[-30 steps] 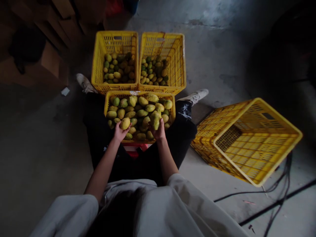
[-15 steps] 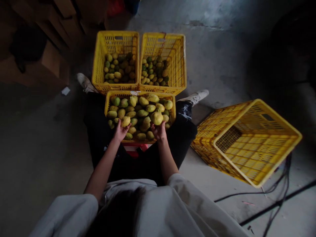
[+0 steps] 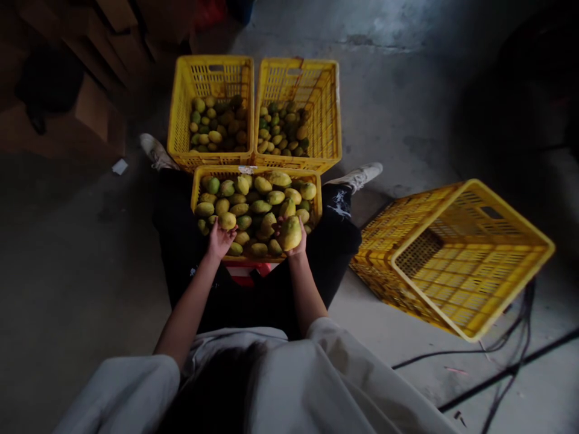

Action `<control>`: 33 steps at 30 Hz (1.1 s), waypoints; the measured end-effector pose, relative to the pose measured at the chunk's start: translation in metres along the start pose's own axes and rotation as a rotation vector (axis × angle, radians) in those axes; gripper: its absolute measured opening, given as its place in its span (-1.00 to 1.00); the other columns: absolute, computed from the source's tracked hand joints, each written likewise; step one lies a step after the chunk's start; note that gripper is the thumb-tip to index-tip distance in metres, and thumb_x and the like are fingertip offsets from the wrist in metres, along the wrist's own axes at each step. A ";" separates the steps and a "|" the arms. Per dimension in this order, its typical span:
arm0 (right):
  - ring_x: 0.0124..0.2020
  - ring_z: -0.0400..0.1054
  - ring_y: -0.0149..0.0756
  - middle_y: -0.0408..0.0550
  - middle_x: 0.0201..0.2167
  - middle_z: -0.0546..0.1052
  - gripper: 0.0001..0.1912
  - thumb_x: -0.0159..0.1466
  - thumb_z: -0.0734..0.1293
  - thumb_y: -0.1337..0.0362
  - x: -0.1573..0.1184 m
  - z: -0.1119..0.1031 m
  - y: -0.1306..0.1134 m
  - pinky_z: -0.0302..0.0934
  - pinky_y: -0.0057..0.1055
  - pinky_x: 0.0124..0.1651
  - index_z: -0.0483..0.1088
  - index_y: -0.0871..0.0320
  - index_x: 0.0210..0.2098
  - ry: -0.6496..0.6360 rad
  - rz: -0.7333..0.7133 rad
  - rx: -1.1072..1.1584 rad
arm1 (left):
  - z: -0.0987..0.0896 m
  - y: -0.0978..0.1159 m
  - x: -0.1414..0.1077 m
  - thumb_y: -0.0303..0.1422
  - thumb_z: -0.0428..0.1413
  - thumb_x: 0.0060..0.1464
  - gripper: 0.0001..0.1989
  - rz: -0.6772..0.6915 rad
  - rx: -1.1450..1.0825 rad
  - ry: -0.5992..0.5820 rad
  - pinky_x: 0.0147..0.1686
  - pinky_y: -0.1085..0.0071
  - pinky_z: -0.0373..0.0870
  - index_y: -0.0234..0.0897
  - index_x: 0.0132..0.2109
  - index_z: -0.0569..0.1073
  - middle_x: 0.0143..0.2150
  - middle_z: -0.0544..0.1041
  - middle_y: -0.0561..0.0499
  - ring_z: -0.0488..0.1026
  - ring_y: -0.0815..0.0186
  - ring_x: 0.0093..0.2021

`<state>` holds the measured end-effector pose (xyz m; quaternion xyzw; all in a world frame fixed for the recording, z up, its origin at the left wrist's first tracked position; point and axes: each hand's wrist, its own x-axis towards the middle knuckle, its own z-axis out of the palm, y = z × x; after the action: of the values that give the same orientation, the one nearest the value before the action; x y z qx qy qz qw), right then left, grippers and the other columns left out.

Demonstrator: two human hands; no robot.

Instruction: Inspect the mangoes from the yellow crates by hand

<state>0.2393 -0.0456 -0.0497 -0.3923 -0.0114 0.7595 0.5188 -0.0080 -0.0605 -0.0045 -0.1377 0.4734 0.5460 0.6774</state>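
Observation:
My left hand [image 3: 220,240] is closed around a small yellow mango [image 3: 227,221], held over the near left part of a shallow yellow crate [image 3: 196,199]. A larger yellow-green mango [image 3: 290,234] rests in my right hand [image 3: 297,244], its narrower end pointing away from me, with the fingers partly hidden behind it. Many more yellow and green mangoes [image 3: 261,207] fill this crate between my legs. Both hands hover just above its near side.
Two deeper yellow crates, a left one [image 3: 174,114] and a right one [image 3: 335,114], stand beyond it with mangoes at their bottoms. A tilted yellow crate [image 3: 511,253] lies to the right, near black cables [image 3: 520,337]. Cardboard boxes [image 3: 93,114] sit at the far left.
The mango in my right hand has turned so its length shows, and that hand has come slightly nearer to me. The left hand's mango has also rotated and shifted slightly left.

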 end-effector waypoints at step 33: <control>-0.06 0.69 -0.26 -0.11 -0.13 0.75 -0.61 0.47 0.38 -0.15 0.003 0.006 0.007 0.65 -0.42 -0.15 0.59 -0.03 0.05 0.115 -0.042 0.175 | 0.006 0.001 -0.013 -0.28 -0.04 0.53 -0.65 -0.035 -0.020 -0.064 -0.34 0.44 0.52 -0.20 0.20 0.59 -0.06 0.68 -0.16 0.65 0.19 -0.13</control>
<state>0.2300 -0.0438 -0.0508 -0.3882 0.0766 0.7227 0.5667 -0.0055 -0.0634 0.0096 -0.1350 0.4433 0.5430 0.7003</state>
